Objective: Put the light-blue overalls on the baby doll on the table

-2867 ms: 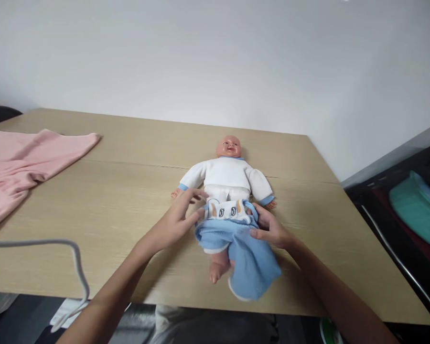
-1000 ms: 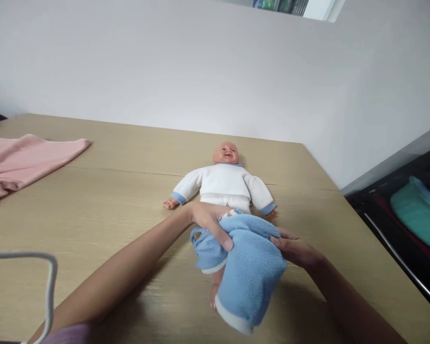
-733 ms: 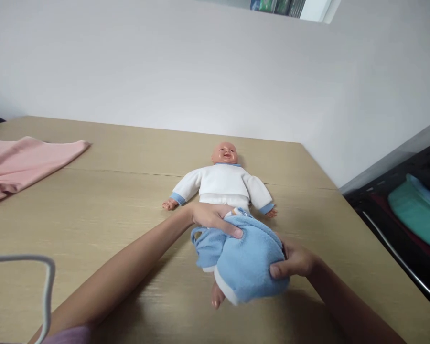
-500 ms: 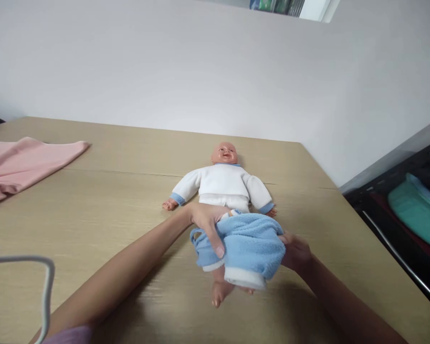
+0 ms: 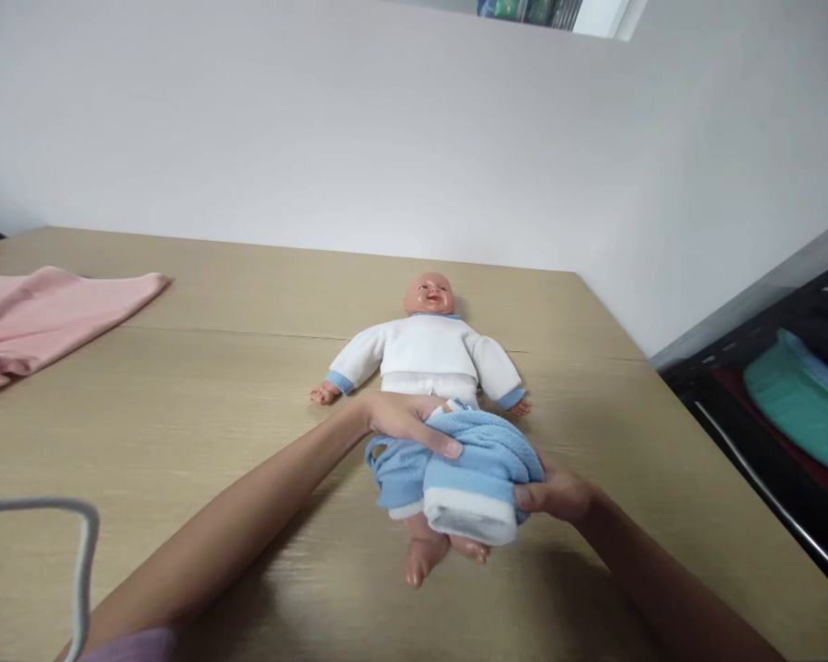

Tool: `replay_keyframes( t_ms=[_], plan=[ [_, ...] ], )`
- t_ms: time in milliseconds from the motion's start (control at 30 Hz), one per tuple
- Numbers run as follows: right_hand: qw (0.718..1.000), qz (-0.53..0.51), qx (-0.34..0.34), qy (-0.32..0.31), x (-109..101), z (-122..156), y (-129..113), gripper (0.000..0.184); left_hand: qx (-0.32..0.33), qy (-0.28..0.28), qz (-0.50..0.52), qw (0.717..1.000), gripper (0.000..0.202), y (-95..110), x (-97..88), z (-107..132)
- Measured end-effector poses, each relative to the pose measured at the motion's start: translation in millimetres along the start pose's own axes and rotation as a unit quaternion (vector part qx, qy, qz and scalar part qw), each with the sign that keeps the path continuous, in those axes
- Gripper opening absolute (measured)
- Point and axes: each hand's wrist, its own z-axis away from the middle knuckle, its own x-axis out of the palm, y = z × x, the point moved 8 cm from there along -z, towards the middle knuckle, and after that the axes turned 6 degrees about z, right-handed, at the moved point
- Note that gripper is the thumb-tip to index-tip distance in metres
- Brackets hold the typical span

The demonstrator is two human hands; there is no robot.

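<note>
A baby doll (image 5: 430,342) in a white top lies on its back on the wooden table (image 5: 235,368), head away from me. Light blue fleece trousers (image 5: 465,460) with white cuffs are bunched around its hips and legs. My left hand (image 5: 404,421) grips the left side of the trousers at the waist, thumb on top. My right hand (image 5: 556,492) pinches the bunched right trouser leg near its white cuff. Both of the doll's bare feet (image 5: 442,550) stick out below the cloth.
A pink garment (image 5: 34,317) lies at the table's far left. A white wire hanger (image 5: 75,561) sits at the near left edge. To the right, a dark rack holds a teal cloth (image 5: 800,400). A white wall stands behind the table.
The right trouser leg, earlier hanging long past the doll's foot, has been gathered up toward the hips, so both feet show. My left hand stayed at the waist; the right moved with the cuff.
</note>
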Motion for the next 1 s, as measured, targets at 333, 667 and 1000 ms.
replay_keyframes(
  t_ms=[333,667,1000],
  plan=[
    [0.998,-0.020,-0.032,0.053,3.5,-9.6,-28.2,0.072,-0.021,-0.035,0.036,0.999,0.063,-9.4,-2.4,1.3],
    [0.938,0.088,-0.094,0.322,-14.4,6.9,-30.3,0.024,0.007,-0.031,0.011,0.999,0.065,-7.8,0.1,3.8],
    [0.879,0.285,-0.075,0.374,-17.6,15.2,-60.9,0.023,0.026,-0.026,-0.052,0.998,0.049,23.4,25.6,-4.9]
  ],
)
